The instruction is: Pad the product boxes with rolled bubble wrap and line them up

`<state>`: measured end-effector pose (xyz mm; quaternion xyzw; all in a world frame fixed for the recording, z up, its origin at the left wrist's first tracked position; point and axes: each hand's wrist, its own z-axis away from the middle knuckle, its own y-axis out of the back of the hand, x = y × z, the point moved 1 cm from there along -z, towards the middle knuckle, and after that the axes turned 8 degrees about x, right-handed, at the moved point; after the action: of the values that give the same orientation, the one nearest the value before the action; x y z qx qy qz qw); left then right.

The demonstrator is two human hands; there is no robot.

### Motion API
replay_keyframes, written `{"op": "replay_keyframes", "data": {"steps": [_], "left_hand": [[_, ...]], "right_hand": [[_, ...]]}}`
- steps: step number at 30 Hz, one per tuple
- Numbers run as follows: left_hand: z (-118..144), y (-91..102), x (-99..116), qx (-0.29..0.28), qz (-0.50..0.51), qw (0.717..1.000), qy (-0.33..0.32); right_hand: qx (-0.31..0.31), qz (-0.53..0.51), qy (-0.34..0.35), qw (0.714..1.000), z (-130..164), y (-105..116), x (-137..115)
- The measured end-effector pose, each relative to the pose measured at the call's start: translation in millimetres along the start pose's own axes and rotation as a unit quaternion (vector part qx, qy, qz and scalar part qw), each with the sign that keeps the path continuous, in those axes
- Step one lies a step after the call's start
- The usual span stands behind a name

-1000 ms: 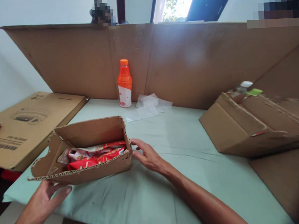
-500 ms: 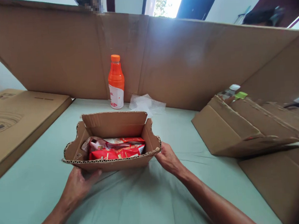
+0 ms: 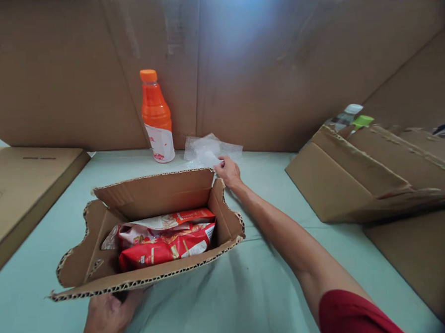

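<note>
At the far left a flat cardboard carton (image 3: 26, 191) is seen lying along the edge of the pale green cloth (image 3: 222, 295) that covers the table. Next to it, near the front, an open cardboard box (image 3: 151, 230) with rough-cut edges is held from below by the left hand (image 3: 107, 319); the fingers are curled under the near wall, though how tightly they are pressed cannot be told, since most of the hand is hidden by the box. Inside the box, red snack packets (image 3: 166, 236) are laid flat, and room is left above them (the box looks only partly filled).

Behind the box an orange bottle (image 3: 156, 115) is stood upright against the tall cardboard wall (image 3: 277, 74). Just to its right a crumpled clear plastic wrap (image 3: 206, 150) is lying on the cloth, and the right hand (image 3: 228, 171) is stretched past the box's far corner to it, the fingers drawn together on its near edge. The wrap is not yet lifted from the cloth.

Further right, a folded cardboard piece (image 3: 350, 179) is seen lying well apart from the box, and behind it a clear bottle with a white cap (image 3: 348, 114) and a green cap (image 3: 362, 121) are partly hidden.

As far as can be judged, the packets are already packed, while the wrap and the bottles remain outside the box.
</note>
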<state>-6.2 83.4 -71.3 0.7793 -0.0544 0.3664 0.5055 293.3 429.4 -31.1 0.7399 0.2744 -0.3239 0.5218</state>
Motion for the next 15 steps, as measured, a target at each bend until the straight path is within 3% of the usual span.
{"op": "replay_keyframes", "data": {"steps": [3,8,13,15], "left_hand": [[-5.8,1.1,2.0,-0.016,0.018,1.0,0.007],[-12.2,-0.7,1.6,0.02,0.061,0.998,0.022],[-12.6,-2.9,-2.9,-0.008,0.068,0.997,0.025],[-12.6,-2.7,-3.7,-0.002,0.071,0.997,0.031]], "right_hand": [[-0.002,-0.044,-0.02,0.999,16.1,15.1,0.8],[-0.03,-0.117,-0.113,0.986,62.2,73.7,12.4],[-0.052,-0.172,-0.217,0.959,135.7,133.9,22.7],[-0.089,-0.206,-0.267,0.937,171.2,150.2,23.8]]}}
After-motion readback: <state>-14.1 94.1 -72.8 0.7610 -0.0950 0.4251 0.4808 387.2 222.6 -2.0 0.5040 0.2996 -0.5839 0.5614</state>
